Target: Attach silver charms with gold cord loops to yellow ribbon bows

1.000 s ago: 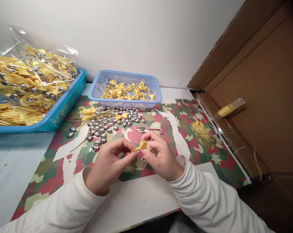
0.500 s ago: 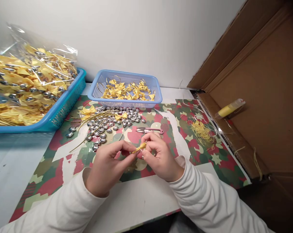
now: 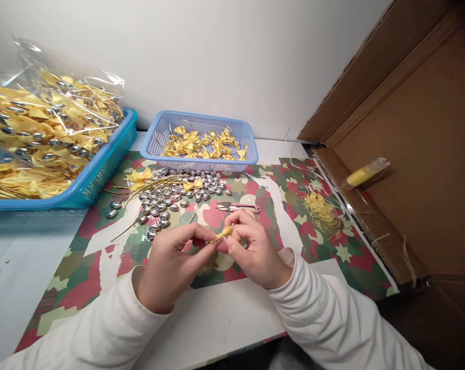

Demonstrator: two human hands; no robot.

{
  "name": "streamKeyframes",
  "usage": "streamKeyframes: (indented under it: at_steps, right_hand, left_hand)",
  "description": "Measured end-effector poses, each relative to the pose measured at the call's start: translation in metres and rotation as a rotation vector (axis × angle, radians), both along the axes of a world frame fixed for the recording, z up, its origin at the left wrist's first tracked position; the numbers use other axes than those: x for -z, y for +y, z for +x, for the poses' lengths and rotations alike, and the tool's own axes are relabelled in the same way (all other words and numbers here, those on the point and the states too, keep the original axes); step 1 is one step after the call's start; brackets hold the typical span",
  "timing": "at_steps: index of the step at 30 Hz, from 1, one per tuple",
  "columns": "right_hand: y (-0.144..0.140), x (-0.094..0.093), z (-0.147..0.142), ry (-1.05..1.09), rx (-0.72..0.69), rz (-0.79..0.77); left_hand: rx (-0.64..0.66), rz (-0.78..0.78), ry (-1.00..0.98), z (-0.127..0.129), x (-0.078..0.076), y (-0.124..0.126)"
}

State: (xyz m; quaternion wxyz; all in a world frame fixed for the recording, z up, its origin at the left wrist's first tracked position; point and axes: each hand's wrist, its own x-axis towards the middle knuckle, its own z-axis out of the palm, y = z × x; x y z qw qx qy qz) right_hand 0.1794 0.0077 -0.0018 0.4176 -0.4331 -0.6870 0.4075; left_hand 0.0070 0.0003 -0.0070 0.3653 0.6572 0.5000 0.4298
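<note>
- Left hand and right hand: fingertips pinched on a small yellow ribbon bow, mostly hidden.
- Pink snips lie just beyond; bare mat to the right.

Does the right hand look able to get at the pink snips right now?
Probably yes: the pink snips lie uncovered on the mat just beyond the right hand, though its fingers pinch a yellow ribbon bow with the left hand.

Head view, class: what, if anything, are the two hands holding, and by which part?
Both hold one small yellow ribbon bow. The left hand pinches its left end between thumb and forefinger; the right hand pinches its right end at the fingertips.
</note>
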Motion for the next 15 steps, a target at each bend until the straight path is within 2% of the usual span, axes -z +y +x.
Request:
streamKeyframes:
  at_steps: [15]
  right_hand:
    - [0.0004,0.0001,-0.0003,0.012,0.001,0.018]
  left_hand:
    - [-0.006,0.05,0.03,-0.0006,-0.0001,-0.0013]
